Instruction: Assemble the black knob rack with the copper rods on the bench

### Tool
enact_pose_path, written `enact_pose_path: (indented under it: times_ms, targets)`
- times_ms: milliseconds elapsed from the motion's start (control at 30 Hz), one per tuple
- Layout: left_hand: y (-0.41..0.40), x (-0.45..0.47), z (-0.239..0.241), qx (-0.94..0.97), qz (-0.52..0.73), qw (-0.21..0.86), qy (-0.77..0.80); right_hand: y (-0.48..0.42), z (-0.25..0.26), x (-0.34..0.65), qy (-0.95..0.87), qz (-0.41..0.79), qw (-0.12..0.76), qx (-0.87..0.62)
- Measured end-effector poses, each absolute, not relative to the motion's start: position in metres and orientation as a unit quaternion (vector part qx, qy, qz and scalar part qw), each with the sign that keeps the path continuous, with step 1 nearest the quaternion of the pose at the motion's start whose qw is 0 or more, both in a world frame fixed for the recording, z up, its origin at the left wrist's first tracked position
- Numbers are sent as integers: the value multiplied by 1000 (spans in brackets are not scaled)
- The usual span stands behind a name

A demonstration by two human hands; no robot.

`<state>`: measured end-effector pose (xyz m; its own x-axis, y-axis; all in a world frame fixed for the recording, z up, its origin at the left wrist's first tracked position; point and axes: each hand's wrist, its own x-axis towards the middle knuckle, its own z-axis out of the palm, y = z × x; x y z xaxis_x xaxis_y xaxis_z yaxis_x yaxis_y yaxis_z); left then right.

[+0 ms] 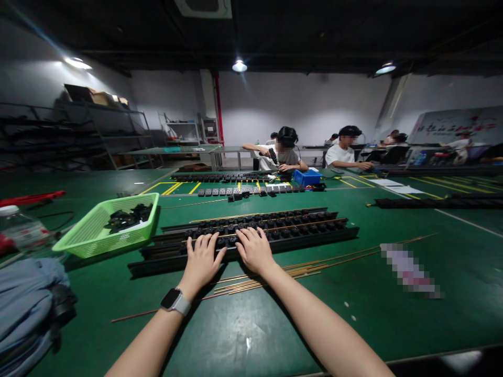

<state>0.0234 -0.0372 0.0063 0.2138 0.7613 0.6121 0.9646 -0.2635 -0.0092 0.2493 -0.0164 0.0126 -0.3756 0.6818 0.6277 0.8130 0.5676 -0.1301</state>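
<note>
Long black channel rails (314,238) fitted with rows of black parts lie across the table in front of me. My left hand (202,259), with a smartwatch (175,300) on its wrist, rests spread on the near rail toward its left part. Beside it, my right hand (254,251) lies on the same rails, fingers stretched out near a thin brass-coloured rod (302,225) along the row. Neither hand visibly grips anything; what lies under the fingertips is hidden. Several loose brass-coloured rods (243,286) lie on the table just below my hands.
A light green basket (104,248) with black parts stands left, near a plastic bottle (23,230) and a grey-blue cloth bag (29,314). Across the green table (393,324) are a blue bin (307,177) and black parts. A co-worker (285,149) handles a tool opposite.
</note>
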Motion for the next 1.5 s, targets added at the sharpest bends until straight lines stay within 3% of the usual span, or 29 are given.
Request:
enact_pose_path:
  times_ms: [633,867,1500]
  targets:
    - [-41,-1,20,-657,-267,204,-675,-14,8,249,-818,-104,333,-457]
    - [-43,-9,29,-621,-273,137,-722,-13,6,249,-818,-111,331,-457]
    - [-47,4,23,-645,-269,149,-700,-14,5,249,-817,-102,337,-457]
